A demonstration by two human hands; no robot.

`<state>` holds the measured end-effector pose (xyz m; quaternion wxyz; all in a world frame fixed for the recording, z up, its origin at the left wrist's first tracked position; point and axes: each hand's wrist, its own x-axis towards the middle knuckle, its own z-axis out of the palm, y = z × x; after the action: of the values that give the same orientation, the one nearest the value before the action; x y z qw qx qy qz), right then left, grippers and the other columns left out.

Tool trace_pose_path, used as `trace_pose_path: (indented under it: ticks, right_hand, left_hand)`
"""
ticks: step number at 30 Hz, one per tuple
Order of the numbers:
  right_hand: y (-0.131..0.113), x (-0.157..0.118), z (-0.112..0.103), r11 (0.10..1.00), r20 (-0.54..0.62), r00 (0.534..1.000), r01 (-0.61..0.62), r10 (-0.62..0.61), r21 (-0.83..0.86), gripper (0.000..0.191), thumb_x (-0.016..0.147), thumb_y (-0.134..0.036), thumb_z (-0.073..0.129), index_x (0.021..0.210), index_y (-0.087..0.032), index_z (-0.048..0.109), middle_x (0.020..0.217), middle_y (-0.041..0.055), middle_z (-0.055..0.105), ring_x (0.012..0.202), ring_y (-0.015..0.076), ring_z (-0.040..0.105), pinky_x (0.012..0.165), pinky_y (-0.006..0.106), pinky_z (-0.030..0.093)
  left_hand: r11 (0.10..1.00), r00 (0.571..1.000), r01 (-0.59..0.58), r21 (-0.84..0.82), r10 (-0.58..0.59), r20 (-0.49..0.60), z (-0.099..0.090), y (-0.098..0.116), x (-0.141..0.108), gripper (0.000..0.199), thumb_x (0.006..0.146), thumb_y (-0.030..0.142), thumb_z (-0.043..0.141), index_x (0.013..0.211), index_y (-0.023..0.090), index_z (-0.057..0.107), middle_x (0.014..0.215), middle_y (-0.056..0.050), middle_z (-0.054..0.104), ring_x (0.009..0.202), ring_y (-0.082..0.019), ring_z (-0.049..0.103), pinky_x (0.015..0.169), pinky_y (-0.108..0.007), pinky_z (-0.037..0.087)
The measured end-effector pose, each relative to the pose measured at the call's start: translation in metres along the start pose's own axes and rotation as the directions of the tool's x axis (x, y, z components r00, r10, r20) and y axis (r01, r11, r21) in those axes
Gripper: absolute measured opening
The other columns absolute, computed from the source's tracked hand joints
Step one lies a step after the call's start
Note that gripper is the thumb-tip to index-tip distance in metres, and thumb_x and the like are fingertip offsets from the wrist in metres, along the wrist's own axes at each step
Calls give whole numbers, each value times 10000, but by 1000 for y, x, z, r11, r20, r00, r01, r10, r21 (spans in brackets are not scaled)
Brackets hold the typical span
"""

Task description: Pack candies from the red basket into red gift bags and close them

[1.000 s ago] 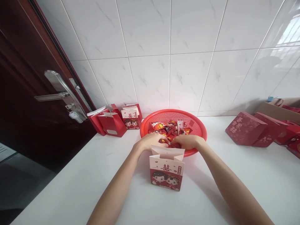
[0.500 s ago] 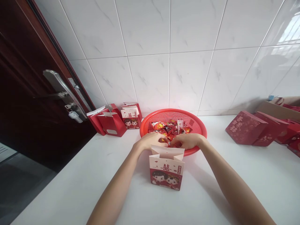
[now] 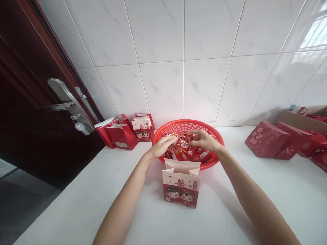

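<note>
A red plastic basket (image 3: 221,137) with mesh walls holds a heap of wrapped candies (image 3: 194,156), mostly red. Over the heap, my right hand (image 3: 205,141) pinches a small red wrapped candy (image 3: 189,137) between thumb and fingers. My left hand (image 3: 162,146) reaches across the basket's near left rim, its fingers stretched out against the candies and holding nothing I can see. In front of the basket stands an upright paper gift box (image 3: 181,187), its top open, with two cartoon figures on its red and cream front.
Several red gift boxes (image 3: 124,137) stand by the wall at left, near a dark door with a metal handle (image 3: 68,100). More red boxes (image 3: 268,139) lean at right beside a cardboard carton (image 3: 293,117). White tiles back the white table (image 3: 114,204).
My hands have lifted from deep among the candies and moved apart. The right has risen with a small candy in its fingers. Candies now heap up nearer the front; the gift box stays put.
</note>
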<state>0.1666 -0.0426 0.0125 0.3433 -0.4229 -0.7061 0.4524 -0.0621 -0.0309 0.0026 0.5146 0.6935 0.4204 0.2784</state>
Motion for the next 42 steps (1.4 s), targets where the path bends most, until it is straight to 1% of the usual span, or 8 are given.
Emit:
trace_pose_path:
  ticks: [3,7,14,21,26,33,38,42]
  right_hand:
    - [-2,-2,1,997,-8,1000,17,-16,72,261,764,-321,694,964,-170,621,687,-11,651,606,146,621,510,242,432]
    - [-1,-3,1,995,67,998,10,-16,95,325,779,-406,750,972,-182,615,644,-33,628,559,128,592,481,230,418]
    - [0,-2,0,995,97,995,-7,-3,99,391,827,-510,718,1020,-189,606,575,-59,580,448,109,530,431,232,390]
    - [-4,-4,3,1000,7,1000,-6,5,26,367,874,-527,661,989,-179,644,751,-2,643,686,149,638,527,236,471]
    - [-3,-3,3,999,59,998,-2,-1,54,370,894,-530,642,1000,-176,651,896,53,740,835,201,707,619,265,528]
    - [-1,-2,1,997,62,997,46,-50,67,386,864,-520,693,1016,-165,668,831,51,751,792,209,721,677,306,552]
    - [-4,-3,1,996,102,993,47,-54,73,394,871,-528,690,1022,-165,670,798,38,746,722,192,716,668,304,544]
    - [-3,-3,0,991,71,994,77,-85,110,355,912,-519,646,983,-172,675,749,32,736,696,182,705,659,303,556]
  left_hand:
    - [998,999,-19,-66,21,36,-2,2,-3,524,797,656,677,914,145,697,879,-97,771,851,-224,720,822,-346,543]
    - [989,995,-99,-106,100,3,0,0,-2,522,697,606,805,893,126,743,954,-96,766,876,-209,705,867,-350,552]
    - [979,994,-88,-182,74,-82,0,-3,0,527,666,584,830,929,131,773,952,-91,773,903,-227,713,885,-373,565]
    - [982,988,-71,-177,44,-151,-1,-2,1,523,725,621,747,899,127,771,876,-100,782,857,-249,733,825,-373,573]
    - [979,986,-79,-188,49,-159,0,-2,1,510,721,614,752,893,134,777,831,-87,780,821,-232,726,808,-355,572]
    - [974,986,-88,-210,55,-157,2,0,-1,545,682,648,772,853,131,775,784,-71,760,817,-230,714,802,-358,577]
    - [957,978,-159,-241,118,-175,4,2,-3,522,649,624,824,849,145,774,899,-43,751,897,-212,687,844,-347,582]
    - [952,977,-143,-272,93,-191,4,2,-2,525,644,622,827,859,145,787,920,-53,757,882,-213,680,844,-359,587]
